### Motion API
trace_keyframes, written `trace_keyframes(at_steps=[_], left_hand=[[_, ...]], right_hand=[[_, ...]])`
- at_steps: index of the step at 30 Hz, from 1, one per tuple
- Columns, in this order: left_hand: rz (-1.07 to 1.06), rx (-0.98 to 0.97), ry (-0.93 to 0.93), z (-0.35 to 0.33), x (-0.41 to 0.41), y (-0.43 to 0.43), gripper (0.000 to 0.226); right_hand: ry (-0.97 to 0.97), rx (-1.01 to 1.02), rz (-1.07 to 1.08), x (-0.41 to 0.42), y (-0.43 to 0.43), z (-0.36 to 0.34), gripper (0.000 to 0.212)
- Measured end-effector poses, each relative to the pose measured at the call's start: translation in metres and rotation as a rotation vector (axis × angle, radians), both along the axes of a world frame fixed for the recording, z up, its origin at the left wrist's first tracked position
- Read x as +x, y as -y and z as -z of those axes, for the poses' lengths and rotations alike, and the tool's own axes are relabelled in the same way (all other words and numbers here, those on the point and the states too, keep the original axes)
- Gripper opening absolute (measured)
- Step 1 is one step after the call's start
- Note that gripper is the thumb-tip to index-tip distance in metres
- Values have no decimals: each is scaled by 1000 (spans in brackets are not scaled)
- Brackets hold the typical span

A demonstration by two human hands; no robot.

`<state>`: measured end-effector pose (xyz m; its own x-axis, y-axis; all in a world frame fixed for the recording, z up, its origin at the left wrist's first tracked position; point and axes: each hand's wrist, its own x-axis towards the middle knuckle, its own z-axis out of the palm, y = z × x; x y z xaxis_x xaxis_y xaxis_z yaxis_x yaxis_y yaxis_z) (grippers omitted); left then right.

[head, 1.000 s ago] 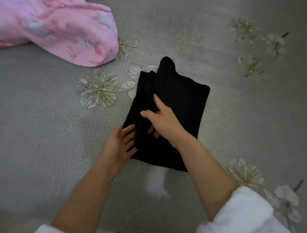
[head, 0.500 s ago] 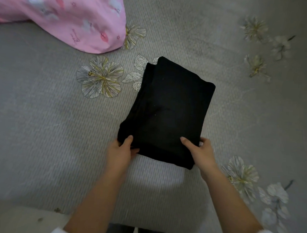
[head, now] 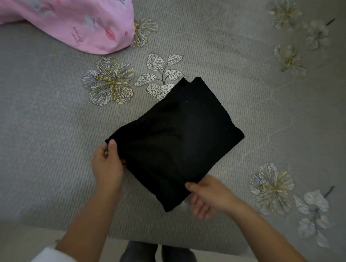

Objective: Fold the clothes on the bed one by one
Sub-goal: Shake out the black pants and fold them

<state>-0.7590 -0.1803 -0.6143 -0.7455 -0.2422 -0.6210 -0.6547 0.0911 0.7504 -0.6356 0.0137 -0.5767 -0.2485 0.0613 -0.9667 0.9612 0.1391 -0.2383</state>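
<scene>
Pinching the near-left corner of the folded black garment (head: pixel 178 135), the thumb (head: pixel 112 147) of the left hand (head: pixel 107 167) is laid on top of the cloth. The rest of that hand's fingers are tucked at the edge and mostly hidden. The near-right edge is gripped in the same way by the right hand (head: pixel 211 195), with its thumb (head: pixel 190 186) pressed on the upper face and its fingers (head: pixel 201 211) curled beneath. Both forearms are stretched in from the bottom of the view, and a white sleeve (head: pixel 46 255) is seen at the left elbow.

The garment is folded into a thick, roughly rectangular packet and is turned at a slant. It is placed near the middle of the bed (head: pixel 41 126), on a grey ribbed cover printed with flowers. Whether it rests fully on the cover or is raised a little cannot be told. Its far corner is laid over a leaf print (head: pixel 162 79). One flower print (head: pixel 109 83) is found beyond it to the left, and another (head: pixel 272 185) near the right hand. A pink garment (head: pixel 74 15) is left at the far-left corner, well apart from the black one. Below the bed's near edge, legs (head: pixel 160 255) in dark trousers are seen.
</scene>
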Motion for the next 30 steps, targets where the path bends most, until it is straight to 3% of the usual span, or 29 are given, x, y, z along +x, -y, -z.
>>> trace_keyframes(at_steps=[3, 5, 7, 10, 13, 16, 20, 24, 27, 30], left_hand=[[90, 41, -39, -10, 21, -11, 38], [198, 65, -92, -15, 41, -21, 58], [265, 26, -141, -16, 56, -29, 65], [182, 12, -199, -13, 62, -28, 51], [152, 17, -180, -7, 56, -23, 46], [165, -21, -168, 0, 51, -20, 46], [200, -74, -182, 5, 48, -18, 49], [129, -221, -190, 5, 53, -11, 46], [53, -194, -77, 3, 59, -4, 62], [50, -146, 5, 0, 61, -1, 59]], right_hand=[[-401, 336, 173, -20, -29, -2, 30], [-574, 555, 152, -41, -46, -2, 20], [-661, 690, -23, -60, -54, 1, 30], [-768, 708, -415, -78, -49, 11, 55], [-807, 726, -813, -81, -31, 31, 58], [-727, 709, -919, -85, -21, 52, 55], [-732, 786, -827, -97, -29, 61, 54], [-711, 910, -507, -104, -62, 58, 58], [-613, 789, -178, -109, -96, 48, 69], [-524, 703, -61, -113, -110, 41, 67]])
